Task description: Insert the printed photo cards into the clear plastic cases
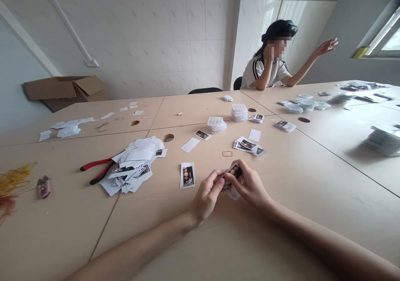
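Note:
Both my hands meet over the middle of the wooden table (281, 214). My left hand (206, 194) and my right hand (248, 184) are closed together on a small printed card (234, 172), dark with a picture on it; a pale bit of packaging shows under my fingers. A similar card (188, 175) lies flat just left of my hands. A small red rubber band (227, 153) lies just beyond them. A fan of more cards (248, 145) sits farther back.
A heap of white slips and cards (133, 166) lies to the left beside red-handled pliers (97, 169). Stacks of clear packets (239, 112) stand farther back. A seated person (270, 62) is at the far side with one arm raised. Cardboard boxes (67, 90) rest by the wall.

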